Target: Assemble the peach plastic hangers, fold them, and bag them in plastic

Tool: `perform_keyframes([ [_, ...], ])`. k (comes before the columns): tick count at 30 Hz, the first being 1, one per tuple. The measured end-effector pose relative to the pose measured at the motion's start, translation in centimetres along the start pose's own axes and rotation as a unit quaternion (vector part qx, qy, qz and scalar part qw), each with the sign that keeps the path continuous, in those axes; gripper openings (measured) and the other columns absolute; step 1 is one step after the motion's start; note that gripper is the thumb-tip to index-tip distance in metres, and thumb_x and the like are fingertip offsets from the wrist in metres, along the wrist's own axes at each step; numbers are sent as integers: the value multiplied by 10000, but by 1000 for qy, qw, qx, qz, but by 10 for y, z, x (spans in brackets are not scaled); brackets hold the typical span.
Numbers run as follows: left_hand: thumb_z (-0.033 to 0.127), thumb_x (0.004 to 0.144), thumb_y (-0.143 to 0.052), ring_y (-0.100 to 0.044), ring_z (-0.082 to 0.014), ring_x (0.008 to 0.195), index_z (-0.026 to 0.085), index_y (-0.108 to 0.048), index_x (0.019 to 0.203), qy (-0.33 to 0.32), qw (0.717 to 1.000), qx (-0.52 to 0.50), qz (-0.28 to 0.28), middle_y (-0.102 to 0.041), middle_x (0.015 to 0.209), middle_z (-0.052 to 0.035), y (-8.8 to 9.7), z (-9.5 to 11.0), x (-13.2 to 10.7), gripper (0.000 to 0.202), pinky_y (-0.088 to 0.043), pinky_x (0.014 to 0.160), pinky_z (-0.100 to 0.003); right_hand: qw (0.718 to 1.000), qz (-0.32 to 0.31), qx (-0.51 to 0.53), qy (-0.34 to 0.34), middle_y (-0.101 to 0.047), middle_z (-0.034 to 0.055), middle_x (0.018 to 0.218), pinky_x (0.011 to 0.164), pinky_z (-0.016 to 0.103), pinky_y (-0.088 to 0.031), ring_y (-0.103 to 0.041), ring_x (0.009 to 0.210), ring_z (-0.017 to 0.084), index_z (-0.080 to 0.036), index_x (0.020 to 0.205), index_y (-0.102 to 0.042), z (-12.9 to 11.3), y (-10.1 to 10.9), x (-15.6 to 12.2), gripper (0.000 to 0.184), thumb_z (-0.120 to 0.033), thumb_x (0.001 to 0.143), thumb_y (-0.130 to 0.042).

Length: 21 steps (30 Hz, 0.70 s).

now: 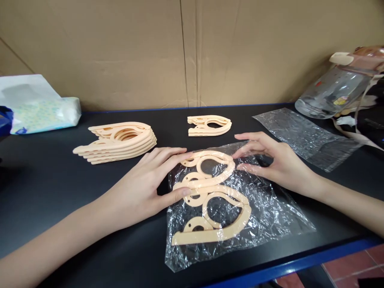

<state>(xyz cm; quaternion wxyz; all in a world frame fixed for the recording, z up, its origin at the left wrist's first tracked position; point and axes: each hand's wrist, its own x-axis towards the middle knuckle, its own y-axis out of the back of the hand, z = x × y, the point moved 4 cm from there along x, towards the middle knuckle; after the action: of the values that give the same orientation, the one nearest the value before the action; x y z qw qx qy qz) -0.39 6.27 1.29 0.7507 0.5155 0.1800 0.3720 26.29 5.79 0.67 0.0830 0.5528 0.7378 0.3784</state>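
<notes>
Two beige folding hangers (216, 236) lie side by side on a clear plastic bag (270, 216) or inside it; I cannot tell for sure. My left hand (153, 180) rests at their left end. Its fingers are stretched over the upper hanger and the thumb touches near where the two meet. By the upper hanger's right tip is my right hand (270, 160), with thumb and fingers apart and nothing seen between them. Its fingertips are close to the bag and the hanger tip.
Behind my left hand sits a stack of folded hangers (120, 148). A smaller pile of hangers (210, 126) is at the back middle. Another clear bag (309, 136) and a water bottle (336, 88) are at the right. A tissue pack (45, 114) stands at the left.
</notes>
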Motion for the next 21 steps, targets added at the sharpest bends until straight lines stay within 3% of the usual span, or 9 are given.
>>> perform_keyframes([
  [4, 594, 949, -484, -353, -307, 1414, 271, -394, 1477, -22, 999, 40, -17, -416, 1548, -47, 1, 2, 0, 626, -298, 1170, -498, 992, 19, -124, 28, -695, 5, 831, 748, 351, -551, -671, 761, 182, -258, 1218, -631, 1, 12, 2, 326, -344, 903, -631],
  [8, 604, 956, -455, -383, -299, 1402, 232, -375, 1494, -22, 998, 52, -28, -431, 1543, -58, 0, 1, -1, 659, -315, 1164, -483, 973, -29, -224, 53, -647, 39, 895, 719, 339, -504, -635, 810, 183, -253, 1095, -732, 9, 13, 2, 252, -336, 963, -534],
  [12, 605, 959, -446, -402, -298, 1389, 236, -381, 1491, -32, 997, 68, -20, -440, 1536, -56, 0, 1, -1, 650, -334, 1151, -474, 969, -52, -236, 53, -632, 37, 929, 706, 312, -485, -625, 817, 165, -242, 1094, -736, 15, 12, 2, 262, -262, 963, -510],
  [18, 608, 971, -418, -384, -277, 1396, 247, -358, 1496, -33, 996, 75, -30, -422, 1545, -46, -1, 1, -1, 640, -324, 1151, -453, 971, 16, -233, 43, -607, 26, 868, 666, 307, -465, -591, 740, 152, -189, 1086, -707, 13, 20, 3, 240, -222, 927, -529],
  [21, 597, 987, -388, -363, -261, 1413, 243, -332, 1507, -33, 996, 80, -34, -392, 1565, -38, -1, 1, -2, 632, -290, 1170, -443, 968, -1, -248, 34, -608, 21, 896, 689, 314, -467, -594, 744, 148, -219, 1142, -697, 15, 19, 3, 284, -216, 934, -504],
])
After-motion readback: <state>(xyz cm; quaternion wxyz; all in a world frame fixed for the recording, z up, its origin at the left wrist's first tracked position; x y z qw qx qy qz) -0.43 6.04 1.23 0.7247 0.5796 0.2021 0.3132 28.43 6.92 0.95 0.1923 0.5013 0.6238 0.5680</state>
